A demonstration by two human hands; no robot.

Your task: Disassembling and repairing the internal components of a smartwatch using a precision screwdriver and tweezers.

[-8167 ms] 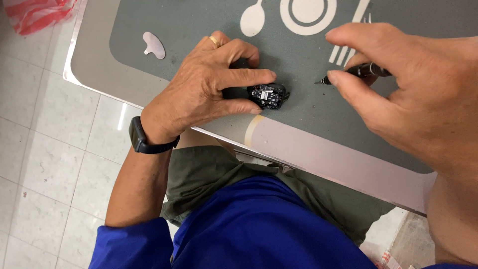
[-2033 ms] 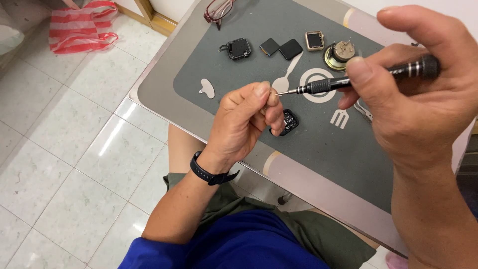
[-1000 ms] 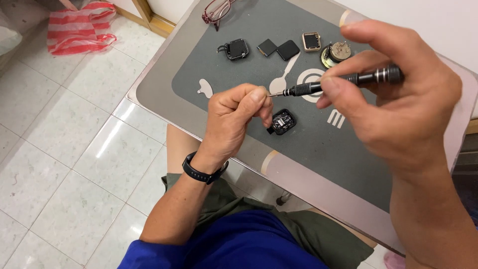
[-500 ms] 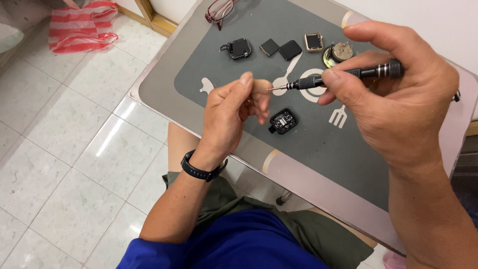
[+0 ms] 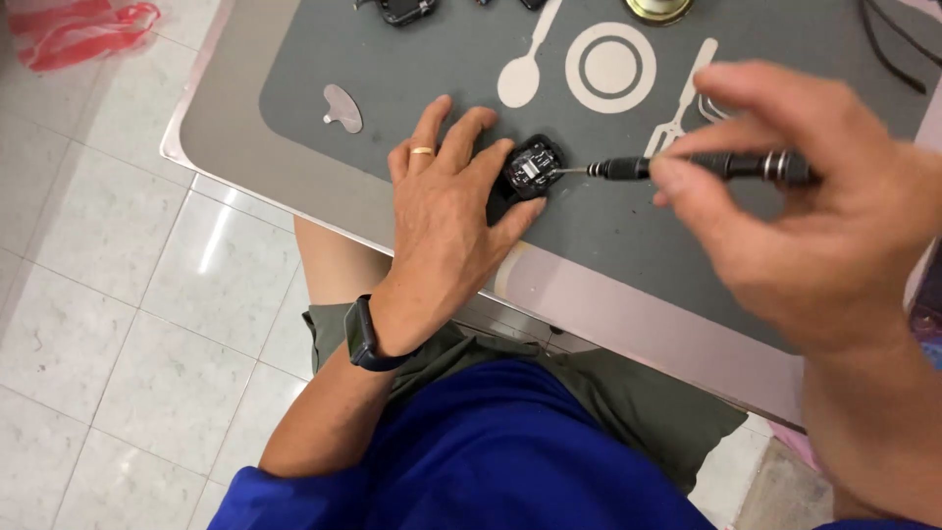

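Screwdriver (image 5: 702, 165) work going on here, seen from the head camera looking straight down at the desk (image 5: 231, 147). The right hand (image 5: 814, 216) is pinching a slim black precision driver with silver rings between thumb and fingertips, fingers curled shut around the handle, shaft lying nearly flat and pointing toward 9 o'clock. Its thin tip is touching the open back of a small black watch-like gadget (image 5: 531, 165), where some metal innards are showing. That gadget is sitting on the grey mat (image 5: 412, 59) near the middle of the frame, just at 6 o'clock from the printed spoon shape. The left hand (image 5: 446, 206) is lying palm down on the mat with fingers spread, fingertips and thumb pressing against the gadget's left side and bracing it rather than fully gripping it. There's a gold ring (image 5: 422, 150) on one finger and a dark band (image 5: 365, 337) on the wrist. Off at 9 o'clock from the left hand, a small pale pick-shaped piece (image 5: 342, 107) is resting on the mat, well apart from everything. At 12 o'clock, another black gadget (image 5: 397, 10) and a round brass-coloured part (image 5: 659, 8) are getting cut off by the top edge. A red plastic bag (image 5: 78, 29) is lying on the white tiled floor at around 10 o'clock.
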